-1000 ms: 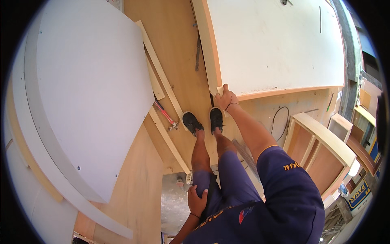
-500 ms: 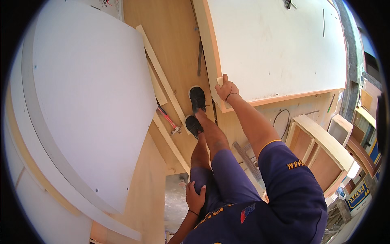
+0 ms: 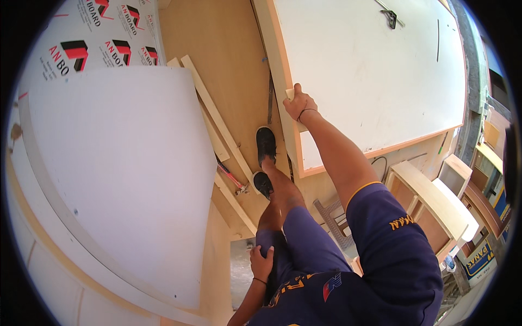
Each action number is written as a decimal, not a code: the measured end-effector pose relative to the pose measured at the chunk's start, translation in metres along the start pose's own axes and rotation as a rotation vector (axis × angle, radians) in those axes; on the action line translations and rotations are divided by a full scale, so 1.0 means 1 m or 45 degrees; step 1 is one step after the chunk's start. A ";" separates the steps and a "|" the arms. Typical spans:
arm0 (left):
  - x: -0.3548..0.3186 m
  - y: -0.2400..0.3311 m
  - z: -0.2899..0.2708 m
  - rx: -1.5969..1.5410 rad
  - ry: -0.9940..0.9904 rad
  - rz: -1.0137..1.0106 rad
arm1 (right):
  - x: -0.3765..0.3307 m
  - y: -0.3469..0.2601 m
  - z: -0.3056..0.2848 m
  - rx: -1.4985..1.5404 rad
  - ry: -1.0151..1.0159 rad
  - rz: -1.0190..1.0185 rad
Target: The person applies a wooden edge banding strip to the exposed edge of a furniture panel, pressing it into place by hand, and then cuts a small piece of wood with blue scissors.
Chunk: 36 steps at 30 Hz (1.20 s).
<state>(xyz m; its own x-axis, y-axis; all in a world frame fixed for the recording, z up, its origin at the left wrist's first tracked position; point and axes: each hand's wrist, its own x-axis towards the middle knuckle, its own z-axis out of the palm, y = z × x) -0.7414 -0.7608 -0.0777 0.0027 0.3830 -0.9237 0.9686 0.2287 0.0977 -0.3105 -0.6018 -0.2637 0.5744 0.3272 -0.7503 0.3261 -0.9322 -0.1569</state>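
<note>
My right hand (image 3: 302, 104) is closed round a small pale wood block (image 3: 290, 94), pressed to the left edge of a white-faced panel (image 3: 375, 70) with light wood edging. The fingers partly hide the block. My left hand (image 3: 261, 263) rests on my left thigh, thumb apart from the fingers, with nothing in it. Dark shoes stand on the plywood surface to the left of that panel.
A big white board (image 3: 125, 179) fills the left, beside a sheet with printed film (image 3: 103, 38). Wood strips (image 3: 215, 108) and a red-handled hammer (image 3: 232, 179) lie between. A black-headed tool (image 3: 390, 19) sits on the panel; wooden frames (image 3: 427, 198) stand at right.
My right hand has slid away from me along the panel's left edge, farther from its near corner, with the block. The view has shifted; my left hand stays on the thigh.
</note>
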 end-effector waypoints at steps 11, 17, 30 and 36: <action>0.072 0.148 -0.059 -0.389 0.180 0.222 | 0.089 -0.070 -0.081 0.028 -0.002 -0.029; 0.081 0.196 -0.114 -0.129 0.314 0.207 | 0.109 -0.092 -0.106 0.015 -0.079 0.015; 0.137 0.290 -0.187 0.020 0.344 0.274 | 0.186 -0.148 -0.166 -0.019 -0.019 -0.042; 0.166 0.332 -0.232 -0.292 0.229 0.147 | 0.242 -0.195 -0.215 0.024 -0.019 -0.016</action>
<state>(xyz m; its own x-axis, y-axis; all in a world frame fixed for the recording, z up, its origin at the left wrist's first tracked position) -0.4767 -0.4141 -0.1126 0.0453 0.5658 -0.8233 0.8830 0.3628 0.2979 -0.0736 -0.3076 -0.2760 0.5593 0.3364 -0.7576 0.3186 -0.9310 -0.1782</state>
